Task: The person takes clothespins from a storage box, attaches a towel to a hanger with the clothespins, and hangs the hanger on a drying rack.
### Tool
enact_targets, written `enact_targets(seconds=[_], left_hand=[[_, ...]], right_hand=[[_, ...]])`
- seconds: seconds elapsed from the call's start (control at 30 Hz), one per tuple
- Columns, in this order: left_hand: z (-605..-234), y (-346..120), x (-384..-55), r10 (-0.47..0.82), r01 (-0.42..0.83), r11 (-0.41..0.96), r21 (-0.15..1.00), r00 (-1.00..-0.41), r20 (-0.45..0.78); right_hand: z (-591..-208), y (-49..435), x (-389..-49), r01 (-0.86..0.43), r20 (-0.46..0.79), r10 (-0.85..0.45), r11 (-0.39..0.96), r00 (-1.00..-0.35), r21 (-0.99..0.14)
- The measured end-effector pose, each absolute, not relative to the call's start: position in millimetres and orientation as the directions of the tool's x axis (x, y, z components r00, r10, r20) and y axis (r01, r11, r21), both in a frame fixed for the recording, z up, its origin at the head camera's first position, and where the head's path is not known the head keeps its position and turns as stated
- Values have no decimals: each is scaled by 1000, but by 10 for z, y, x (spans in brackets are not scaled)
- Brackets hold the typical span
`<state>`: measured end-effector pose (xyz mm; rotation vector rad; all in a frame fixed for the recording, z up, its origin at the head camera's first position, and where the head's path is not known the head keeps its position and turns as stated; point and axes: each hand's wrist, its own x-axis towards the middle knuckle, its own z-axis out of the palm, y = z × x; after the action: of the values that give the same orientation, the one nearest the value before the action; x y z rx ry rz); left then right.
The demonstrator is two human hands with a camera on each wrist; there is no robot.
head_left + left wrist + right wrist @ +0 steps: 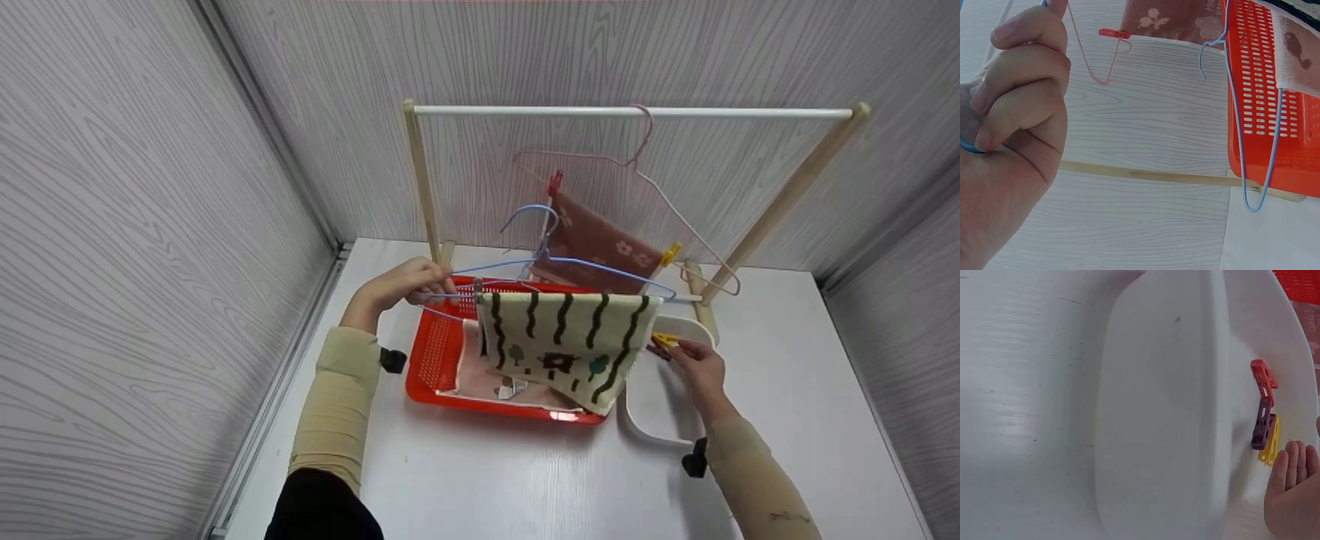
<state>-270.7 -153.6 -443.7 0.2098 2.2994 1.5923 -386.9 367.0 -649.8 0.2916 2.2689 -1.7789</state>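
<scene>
"Wood-grain walls (127, 187) rise at both sides and at the back, and a white table (510, 487) fills the bottom of the frame. What stands upon it?"

"Across the upper part goes a rack (735, 113) with a white rod and wooden posts. From this rod hangs a pink hanger (631, 162), carrying a reddish-brown cloth (600, 244) with a red peg (555, 184) and a yellow peg (670, 254)."

"And in the centre?"

"One sees a red basket (431, 367) with a pink cloth (474, 375) inside. Right of it is a white tray (664, 409)."

"Does something stand in the way?"

"Yes, the cream cloth (559, 337) with dark wavy stripes. It hangs from a blue hanger (546, 255) in the centre and hides part of the basket. This hanger also passes before the reddish-brown cloth."

"How are the fingers?"

"Those of the left hand (411, 285) are curled, clamped on the left end of the blue hanger, near a small dull clip (478, 289) at the cloth's corner. The right hand (703, 367) is at the tray, right of centre. Its visible fingers are bent and close together, just beside a yellow clip (1271, 449). A purple clip (1262, 430) partly covers that one, and a red clip (1264, 379) meets the purple."

"Does it pinch the yellow clip?"

"One cannot tell; the grip is not clearly shown."
</scene>
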Motion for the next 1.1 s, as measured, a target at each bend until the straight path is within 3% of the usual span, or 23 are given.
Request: enact_targets(seconds=[0.2,0.7,1.1], left_hand=[[-4446,-1521,-2719,303,-68,378,923,-933,-193],[-4460,-1535,-2737,330,-61,352,934,-926,-185],[-4452,-1532,-2747,300,-70,390,918,-933,-199]], right_hand=[[-6555,3631,-3879,300,-302,42,298,-952,-906],[-6674,3607,-3882,325,-367,-44,373,-929,-869],[-6717,3569,-3879,210,-288,-59,548,-956,-809]])
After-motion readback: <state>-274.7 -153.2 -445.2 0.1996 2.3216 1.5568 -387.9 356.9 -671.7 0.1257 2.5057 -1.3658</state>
